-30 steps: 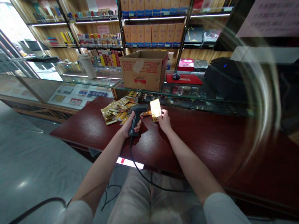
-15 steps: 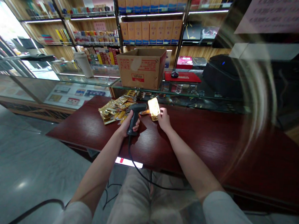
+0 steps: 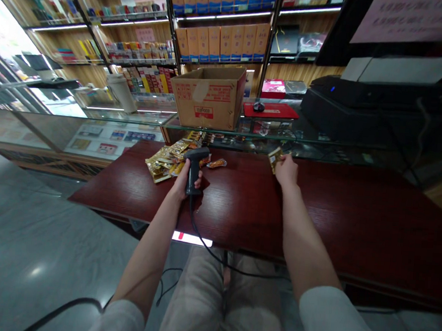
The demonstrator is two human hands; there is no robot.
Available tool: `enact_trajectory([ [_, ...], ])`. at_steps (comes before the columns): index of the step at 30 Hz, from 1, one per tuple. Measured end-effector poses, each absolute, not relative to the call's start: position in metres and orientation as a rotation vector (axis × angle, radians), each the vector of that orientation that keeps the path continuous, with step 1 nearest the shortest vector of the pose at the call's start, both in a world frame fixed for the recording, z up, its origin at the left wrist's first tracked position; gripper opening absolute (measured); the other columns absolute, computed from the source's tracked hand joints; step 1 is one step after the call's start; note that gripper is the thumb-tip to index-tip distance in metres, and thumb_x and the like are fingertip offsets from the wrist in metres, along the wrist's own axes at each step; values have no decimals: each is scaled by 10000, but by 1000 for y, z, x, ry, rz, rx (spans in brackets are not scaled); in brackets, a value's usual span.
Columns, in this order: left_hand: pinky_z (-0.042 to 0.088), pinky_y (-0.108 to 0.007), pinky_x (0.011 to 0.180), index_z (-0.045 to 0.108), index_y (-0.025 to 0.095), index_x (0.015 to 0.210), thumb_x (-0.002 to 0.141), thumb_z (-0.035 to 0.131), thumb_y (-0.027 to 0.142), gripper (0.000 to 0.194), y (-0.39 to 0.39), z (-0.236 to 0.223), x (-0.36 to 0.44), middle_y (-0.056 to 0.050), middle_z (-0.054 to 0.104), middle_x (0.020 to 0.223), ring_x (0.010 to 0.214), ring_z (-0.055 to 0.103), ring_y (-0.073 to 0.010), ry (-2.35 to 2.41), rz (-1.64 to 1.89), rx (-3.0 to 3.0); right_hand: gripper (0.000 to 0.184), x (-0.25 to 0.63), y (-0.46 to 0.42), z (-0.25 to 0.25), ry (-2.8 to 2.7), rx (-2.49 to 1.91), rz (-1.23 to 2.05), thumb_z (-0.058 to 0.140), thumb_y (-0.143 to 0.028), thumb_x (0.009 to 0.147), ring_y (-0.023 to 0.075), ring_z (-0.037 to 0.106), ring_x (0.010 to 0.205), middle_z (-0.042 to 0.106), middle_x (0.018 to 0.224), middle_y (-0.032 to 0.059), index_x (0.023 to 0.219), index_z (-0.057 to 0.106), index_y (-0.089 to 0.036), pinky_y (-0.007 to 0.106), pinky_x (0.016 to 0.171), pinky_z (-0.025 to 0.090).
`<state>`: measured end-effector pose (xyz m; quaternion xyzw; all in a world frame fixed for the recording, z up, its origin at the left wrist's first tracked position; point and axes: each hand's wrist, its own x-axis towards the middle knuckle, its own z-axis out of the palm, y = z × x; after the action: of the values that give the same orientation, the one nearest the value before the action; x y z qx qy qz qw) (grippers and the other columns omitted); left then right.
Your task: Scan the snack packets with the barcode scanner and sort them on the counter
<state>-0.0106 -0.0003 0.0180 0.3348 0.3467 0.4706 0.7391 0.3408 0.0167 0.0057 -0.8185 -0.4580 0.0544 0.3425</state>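
Head view: left hand (image 3: pixel 182 182) wrapped around the grip of a dark handheld scanner (image 3: pixel 194 168), upright above the table (image 3: pixel 240 212). Right hand (image 3: pixel 287 171), fingers nearly together, pinches a gold packet (image 3: pixel 274 159) by its right edge, near the table's far side. Pile of gold packets (image 3: pixel 160 162) lies left of the scanner; small orange packet (image 3: pixel 217 163) lies just right of it.

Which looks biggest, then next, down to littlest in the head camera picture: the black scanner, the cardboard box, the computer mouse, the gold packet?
1. Cardboard box
2. Black scanner, in the left hand
3. Gold packet, partly hidden by the right hand
4. Computer mouse
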Motion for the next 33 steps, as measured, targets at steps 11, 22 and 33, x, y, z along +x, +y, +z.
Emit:
enact_trajectory([
  [11, 384, -180, 335, 584, 152, 926, 1024, 367, 605, 512, -2, 29, -20, -11, 637, 647, 379, 512, -82, 803, 1238, 627, 345, 359, 15, -14, -1334, -2284, -16, 512, -309, 915, 378, 509, 1263, 618, 1288, 222, 1150, 717, -161, 641, 1069, 330],
  [22, 392, -170, 345, 572, 165, 900, 981, 446, 650, 508, -4, 25, -15, 7, 617, 650, 384, 497, -70, 823, 1209, 631, 437, 298, 28, -19, -1663, -1863, 93, 502, -277, 932, 360, 552, 1248, 604, 1374, 197, 1340, 618, -172, 565, 1067, 412],
  [33, 351, -180, 327, 592, 143, 734, 952, 423, 717, 638, -1, 19, -11, -14, 554, 514, 337, 454, -76, 882, 1009, 714, 355, 197, 54, -20, -2123, -1675, 249, 616, -397, 945, 386, 497, 1298, 600, 1401, 168, 1252, 655, -222, 623, 1060, 375],
])
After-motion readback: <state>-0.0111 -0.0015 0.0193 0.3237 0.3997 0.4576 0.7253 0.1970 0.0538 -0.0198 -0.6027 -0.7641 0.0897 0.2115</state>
